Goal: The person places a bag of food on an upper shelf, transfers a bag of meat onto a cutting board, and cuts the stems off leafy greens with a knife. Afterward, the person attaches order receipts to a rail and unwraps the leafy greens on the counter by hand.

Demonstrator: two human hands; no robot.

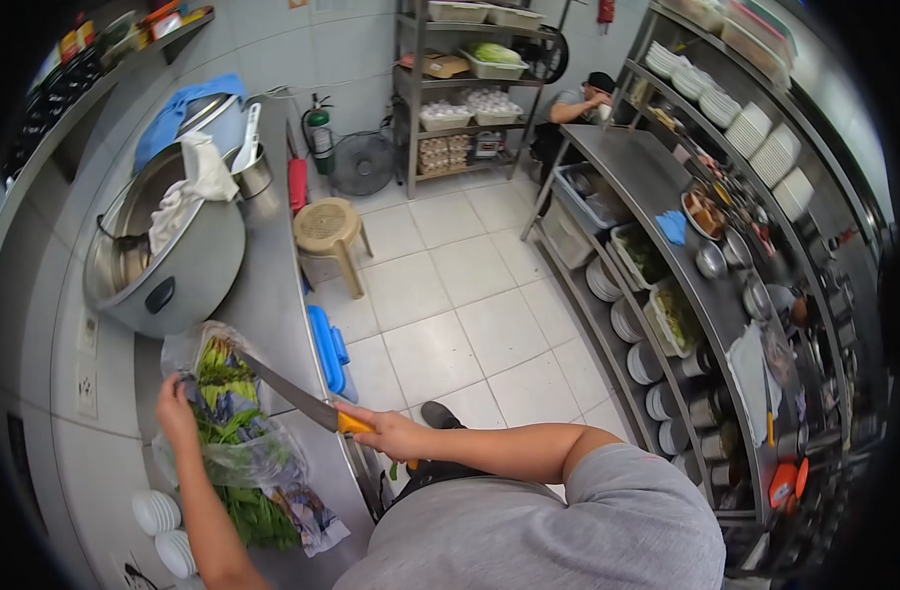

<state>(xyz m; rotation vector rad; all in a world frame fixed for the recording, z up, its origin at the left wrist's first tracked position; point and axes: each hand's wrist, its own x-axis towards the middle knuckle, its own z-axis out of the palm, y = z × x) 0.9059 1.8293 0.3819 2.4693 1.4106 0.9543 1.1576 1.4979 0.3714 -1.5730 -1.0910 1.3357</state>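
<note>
A white cloth (189, 185) hangs over a large metal pot (199, 251) before me at frame left; left of upper centre, a stool (329, 225), a fan (362, 165) and a fire extinguisher (318, 136) stand near shelved eggs (489, 101), while a person (572, 101) in a dark cap (600, 81) appears upper right.

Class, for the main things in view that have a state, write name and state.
Yellow-handled steel knife: gripped in right hand
Green leafy vegetables: partly under clear plastic
Large grey metal pot: open, white cloth over rim
Beige plastic stool: upright, unoccupied
Green fire extinguisher: upright
Round grey fan: unclear whether running
</note>
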